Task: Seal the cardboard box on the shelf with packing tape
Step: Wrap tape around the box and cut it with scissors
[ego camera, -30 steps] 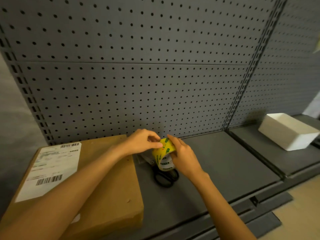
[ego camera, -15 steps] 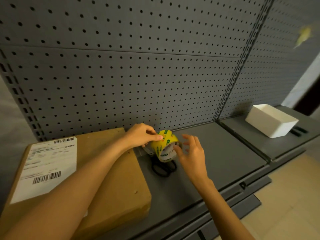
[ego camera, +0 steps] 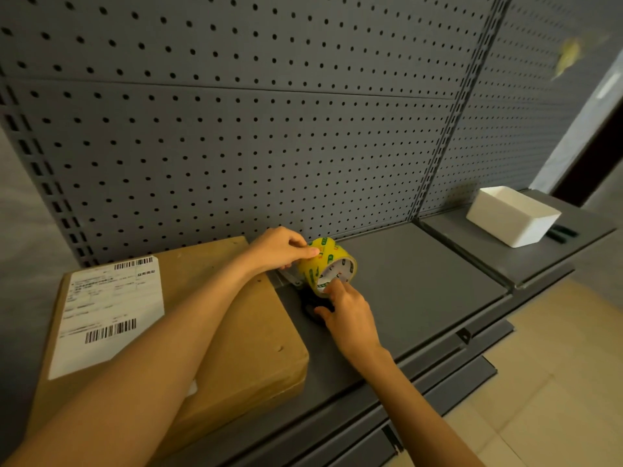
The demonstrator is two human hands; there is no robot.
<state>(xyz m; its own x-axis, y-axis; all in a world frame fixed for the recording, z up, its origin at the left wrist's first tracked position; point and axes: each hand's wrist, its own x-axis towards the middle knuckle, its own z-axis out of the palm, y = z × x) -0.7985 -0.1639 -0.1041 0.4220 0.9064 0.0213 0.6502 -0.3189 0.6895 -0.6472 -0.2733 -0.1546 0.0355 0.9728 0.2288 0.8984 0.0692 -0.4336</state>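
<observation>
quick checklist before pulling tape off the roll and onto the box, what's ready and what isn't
1. Tape roll held: ok, the left hand pinches its top edge.
2. Right hand placed: ok, a fingertip touches the roll's lower rim.
3. Loose tape end found: cannot tell, no free strip is visible.
4. Box within reach: ok, it lies flat on the shelf just left of the roll.
5. Box flaps closed: cannot tell, no seam shows on top.
6. Scissors at hand: ok, the dark handles lie under the roll, mostly hidden.
</observation>
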